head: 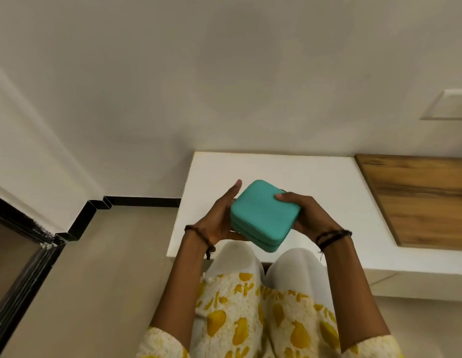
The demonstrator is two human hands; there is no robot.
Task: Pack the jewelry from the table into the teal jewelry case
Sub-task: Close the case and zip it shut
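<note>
I look down and see a big white desk (pixel 315 182) with a brown wood board (pixel 418 197) on its right part. I see no jewelry on the desk from here, so I cannot tell if it is packed or just out of sight. The teal jewelry case (pixel 263 218) is closed, with its two halves pressed together. It is up in the air above the near edge of the desk, over my knees, and not resting on anything but my hands. I think the packing is either all done or not begun, and the case hides which. The case is almost square with round corners, so it has no real long side. Its flat top faces up at me and it tips a bit, with one corner pointing down toward my lap. My left hand (pixel 219 220) cups the left side, with the fingers (pixel 233 188) straight and the palm against the case. My right hand (pixel 310 215) grips the right side, with its fingers curled over the top edge.
</note>
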